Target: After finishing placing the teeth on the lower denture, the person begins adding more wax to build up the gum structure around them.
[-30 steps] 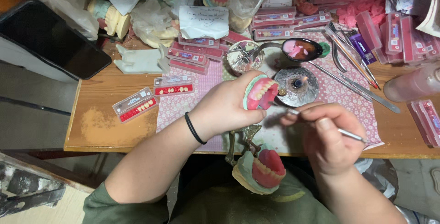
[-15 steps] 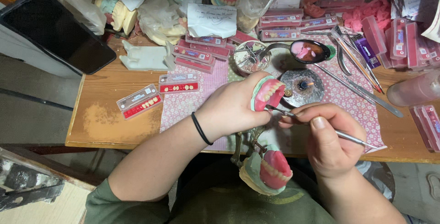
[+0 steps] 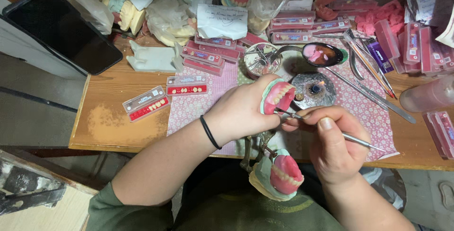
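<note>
My left hand (image 3: pixel 239 113) grips a pink wax denture (image 3: pixel 279 96) with a row of pale teeth, raised over the pink checked cloth (image 3: pixel 208 98). A black band circles that wrist. My right hand (image 3: pixel 331 143) pinches a thin metal tool (image 3: pixel 352 137), and its tip touches the denture's teeth. Below the hands a second pink denture (image 3: pixel 286 174) sits on a pale green plaster cast in a metal hinged frame, near my lap.
A small burner (image 3: pixel 313 89) with a flame and a spoon (image 3: pixel 321 53) of pink wax lie just beyond the hands. Tooth card trays (image 3: pixel 146 102), metal instruments (image 3: pixel 364 65), plaster casts in bags and a black tablet (image 3: pixel 61 30) crowd the wooden table (image 3: pixel 113 122).
The tool tip has come in to touch the teeth of the held denture. Both hands have otherwise stayed close together over the cloth.
</note>
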